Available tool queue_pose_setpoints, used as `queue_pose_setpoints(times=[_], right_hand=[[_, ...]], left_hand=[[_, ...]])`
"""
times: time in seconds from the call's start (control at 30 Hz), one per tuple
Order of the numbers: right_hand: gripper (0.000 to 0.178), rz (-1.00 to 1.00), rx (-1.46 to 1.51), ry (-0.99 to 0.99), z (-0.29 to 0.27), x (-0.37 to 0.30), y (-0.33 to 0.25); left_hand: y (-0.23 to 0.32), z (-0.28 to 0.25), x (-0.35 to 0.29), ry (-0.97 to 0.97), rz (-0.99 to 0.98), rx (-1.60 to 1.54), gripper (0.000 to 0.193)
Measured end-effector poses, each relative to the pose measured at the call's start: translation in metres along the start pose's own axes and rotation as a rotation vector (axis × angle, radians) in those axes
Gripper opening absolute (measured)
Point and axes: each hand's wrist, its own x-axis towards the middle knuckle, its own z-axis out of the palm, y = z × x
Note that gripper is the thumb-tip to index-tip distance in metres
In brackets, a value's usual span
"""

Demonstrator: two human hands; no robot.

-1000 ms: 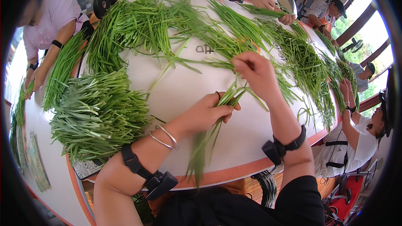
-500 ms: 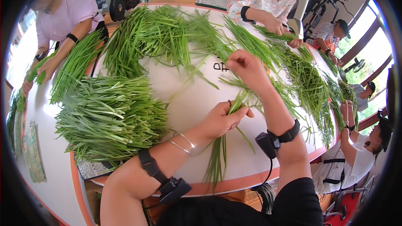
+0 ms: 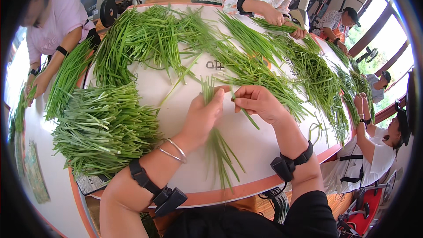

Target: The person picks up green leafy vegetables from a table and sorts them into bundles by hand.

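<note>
My left hand (image 3: 202,118) is closed around a small bunch of green chives (image 3: 222,156). Their cut ends stick up above the thumb, and the long leaves hang down over the table. Right beside it, my right hand (image 3: 261,102) pinches a single chive blade (image 3: 250,119) between thumb and fingers. To the left lies a thick, neatly stacked pile of chives (image 3: 103,125), its pale ends turned toward the middle. Past my hands, loose chives (image 3: 260,81) spread across the white table (image 3: 147,75).
A large loose heap of chives (image 3: 141,39) covers the far left of the table, and more chives (image 3: 308,75) run along the right. Several people work around the table; one at the far side holds a chive bundle (image 3: 280,26). A red-orange edge (image 3: 246,188) borders the table.
My right hand has come down from above the loose chives to beside my left hand, where it now pinches a blade. The left hand has risen a little with its bunch. The view has shifted slightly.
</note>
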Motion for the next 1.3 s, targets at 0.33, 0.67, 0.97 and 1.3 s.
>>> queue_pose_setpoints(times=[0.33,0.67,0.97,1.3], right_hand=[[0.014,-0.016,-0.397,-0.114,0.002,-0.007,-0.001],[0.012,-0.182,-0.702,0.148,-0.033,-0.031,-0.017],[0.017,-0.639,-0.268,0.202,-0.080,-0.052,-0.027],[0.014,-0.482,-0.858,-0.137,0.007,-0.034,-0.055]], left_hand=[[-0.002,-0.002,0.001,-0.047,-0.008,0.012,0.030],[0.001,-0.007,0.001,-0.053,0.004,-0.088,0.026],[0.001,-0.006,0.002,-0.014,-0.081,-0.169,0.032],[0.007,0.015,-0.009,-0.091,-0.329,-0.085,0.036]])
